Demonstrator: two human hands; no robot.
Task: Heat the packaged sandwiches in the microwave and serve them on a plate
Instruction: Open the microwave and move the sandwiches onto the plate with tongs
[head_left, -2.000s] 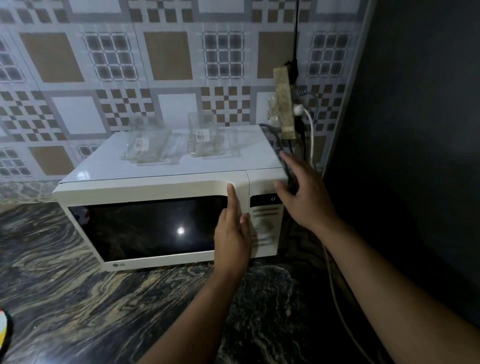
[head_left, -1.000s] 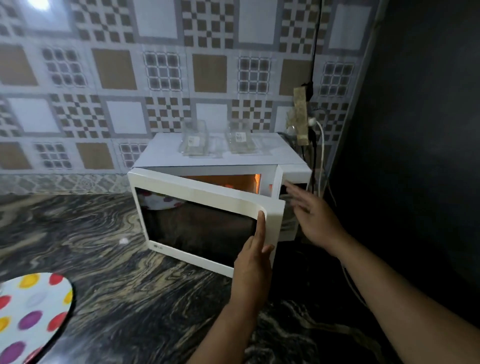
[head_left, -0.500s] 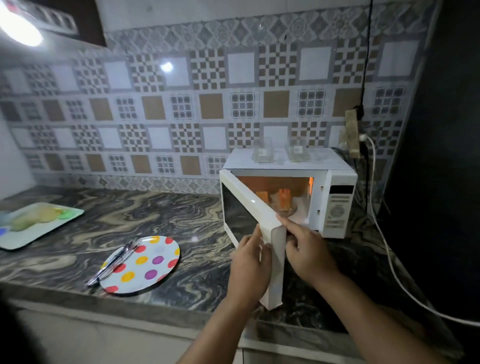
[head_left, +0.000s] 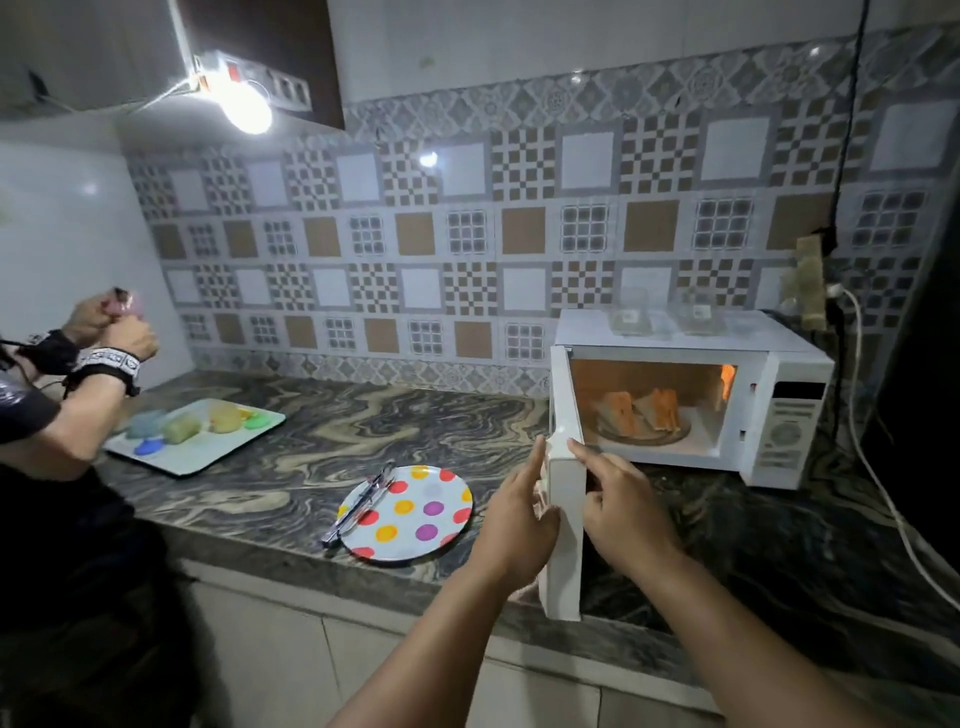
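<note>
The white microwave (head_left: 789, 415) stands at the right of the counter, lit inside. Its door (head_left: 563, 525) is swung fully open toward me. Two sandwich halves (head_left: 641, 410) stand upright on the turntable inside. My left hand (head_left: 514, 519) presses on the door's outer face. My right hand (head_left: 618, 512) touches the door's inner face, fingers loosely bent, holding nothing. A white plate with coloured dots (head_left: 410, 512) lies on the counter left of the door, and metal tongs (head_left: 358, 501) rest on its left rim. Two empty clear sandwich packages (head_left: 665, 317) sit on top of the microwave.
Another person (head_left: 62, 395) stands at the far left, hands raised. A white tray (head_left: 192, 434) with coloured pieces lies before them. A power strip (head_left: 810, 283) and white cable (head_left: 878, 467) hang right of the microwave. The marbled counter edge (head_left: 363, 577) runs in front.
The microwave door went from shut to fully open, showing the sandwiches. My view has pulled back and left, so the plate, tray and the other person have come into view.
</note>
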